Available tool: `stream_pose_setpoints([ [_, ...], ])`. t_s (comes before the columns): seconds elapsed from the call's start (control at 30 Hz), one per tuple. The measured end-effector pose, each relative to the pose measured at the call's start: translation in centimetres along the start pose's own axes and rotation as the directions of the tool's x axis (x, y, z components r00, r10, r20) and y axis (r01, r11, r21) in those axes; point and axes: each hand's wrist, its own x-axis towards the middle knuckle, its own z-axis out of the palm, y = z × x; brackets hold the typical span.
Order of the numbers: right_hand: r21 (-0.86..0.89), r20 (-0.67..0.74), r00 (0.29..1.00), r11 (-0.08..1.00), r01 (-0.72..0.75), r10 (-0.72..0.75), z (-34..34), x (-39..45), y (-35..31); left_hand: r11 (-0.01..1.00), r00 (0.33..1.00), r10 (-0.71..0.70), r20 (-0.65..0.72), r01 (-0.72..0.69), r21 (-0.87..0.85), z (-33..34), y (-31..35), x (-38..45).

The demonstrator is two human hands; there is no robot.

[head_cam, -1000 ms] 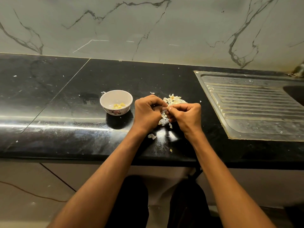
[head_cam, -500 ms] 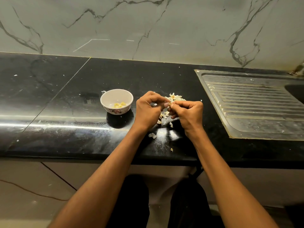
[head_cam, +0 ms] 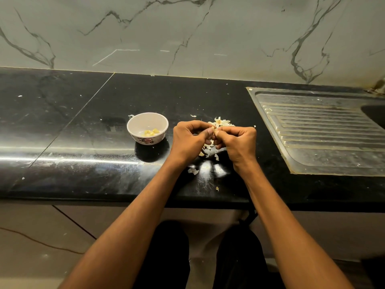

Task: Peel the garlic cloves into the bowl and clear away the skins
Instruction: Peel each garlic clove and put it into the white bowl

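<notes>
Both hands, left hand [head_cam: 188, 140] and right hand [head_cam: 239, 142], pinch one small garlic clove [head_cam: 213, 130] over the skins [head_cam: 220, 122] on the worktop [head_cam: 83, 132] beside the bowl [head_cam: 147, 128]; it looks light, firm, papery-skinned, best nipped at its tip.

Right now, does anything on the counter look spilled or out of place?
Only small things. Loose garlic skins lie scattered on the black counter near the front edge, apart from the main skin pile behind the hands. The bowl stands upright with peeled cloves inside.
</notes>
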Motion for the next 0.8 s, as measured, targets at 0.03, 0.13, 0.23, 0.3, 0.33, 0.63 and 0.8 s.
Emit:
stream_pose_setpoints([
  [0.03,-0.002,0.001,1.000,1.000,0.000,0.000,0.0,0.0,0.0,1.000,1.000,-0.010,0.000,0.010,-0.016,0.0,0.0,0.0],
  [0.13,-0.006,-0.002,1.000,1.000,0.005,-0.005,-0.1,0.1,0.1,0.995,0.999,-0.042,0.000,0.042,-0.088,-0.1,0.3,0.0],
  [0.23,-0.028,-0.015,0.999,0.999,0.044,-0.045,-0.1,0.1,0.2,0.988,0.998,-0.063,0.008,0.064,-0.141,-0.2,0.5,0.0],
  [0.3,-0.021,-0.003,0.999,0.998,0.053,-0.053,-0.1,0.1,0.4,0.984,0.998,-0.065,0.007,0.065,-0.163,-0.4,0.4,0.1],
  [0.33,0.000,0.017,0.999,1.000,0.031,-0.031,-0.2,0.2,0.5,0.984,0.998,-0.058,0.006,0.059,-0.167,-0.6,0.3,0.2],
  [0.63,0.215,0.207,0.967,0.957,-0.193,0.148,-0.1,0.5,0.3,0.969,0.993,-0.063,0.097,0.084,-0.234,-0.9,0.0,0.4],
  [0.8,0.184,0.182,0.974,0.969,-0.166,0.132,0.0,0.4,0.3,0.963,0.988,-0.092,0.124,0.120,-0.241,-1.0,0.3,0.2],
])
